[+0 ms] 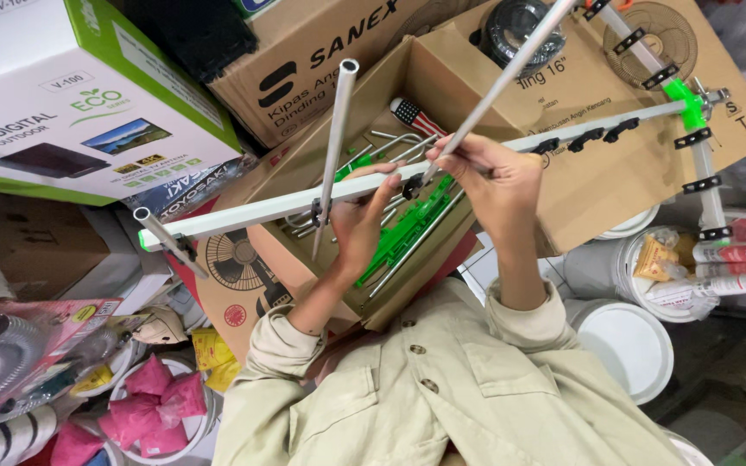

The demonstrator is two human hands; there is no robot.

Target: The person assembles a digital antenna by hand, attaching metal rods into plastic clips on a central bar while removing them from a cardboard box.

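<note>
Above an open cardboard box (442, 78), both hands steady a white antenna boom (304, 200) lying crosswise. Left hand (357, 220) cups the boom from below, fingers curled; right hand (489, 177) pinches a thin aluminium rod (511, 65) at a black clip (411, 185). Judged light, stiff, easily bent — best gripped near the clips.

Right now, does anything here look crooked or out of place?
Mostly no. The left hand steadies the white bar while the right hand holds a thin rod at its middle clip. One tube already on the bar leans off square; the other tube angles differently.
</note>
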